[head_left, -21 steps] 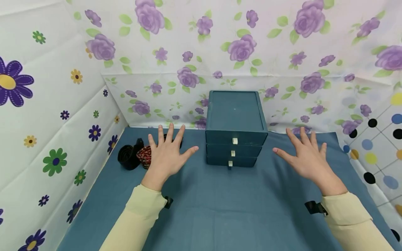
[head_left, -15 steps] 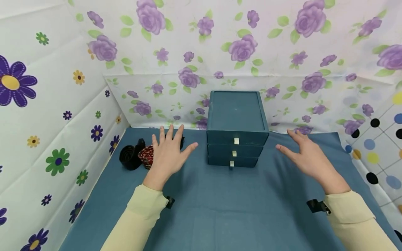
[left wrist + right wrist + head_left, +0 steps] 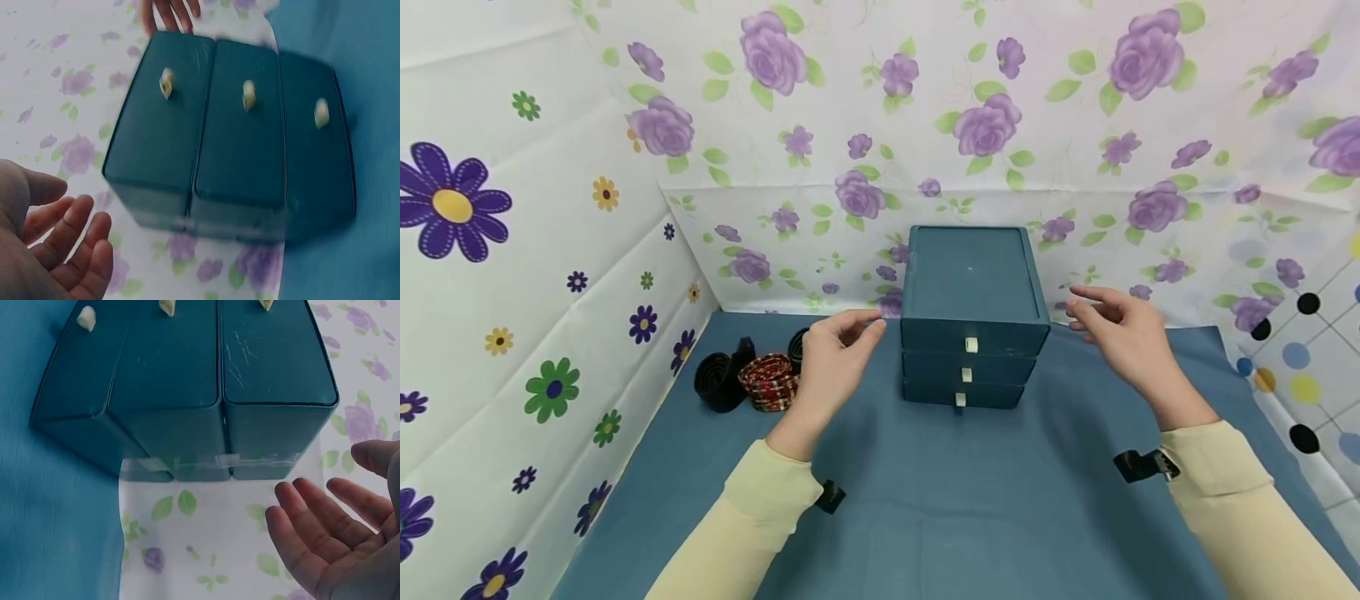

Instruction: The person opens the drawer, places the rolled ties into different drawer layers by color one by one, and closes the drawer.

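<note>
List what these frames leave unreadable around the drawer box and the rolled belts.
- Drawer box: all three drawers closed, so their contents are hidden in every view.
- Left wrist view: motion blur smears the box's lower edge and knobs.
- Third black roll: mostly hidden behind the left hand in the head view.
- Right hand: cut off by the frame edge in the right wrist view; contact with the box unclear.

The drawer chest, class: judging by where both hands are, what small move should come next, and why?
Probably bring both hands inward to meet the chest's sides. The left hand and right hand flank it, open, palms facing it, touching nothing; all three drawers look closed.
</note>
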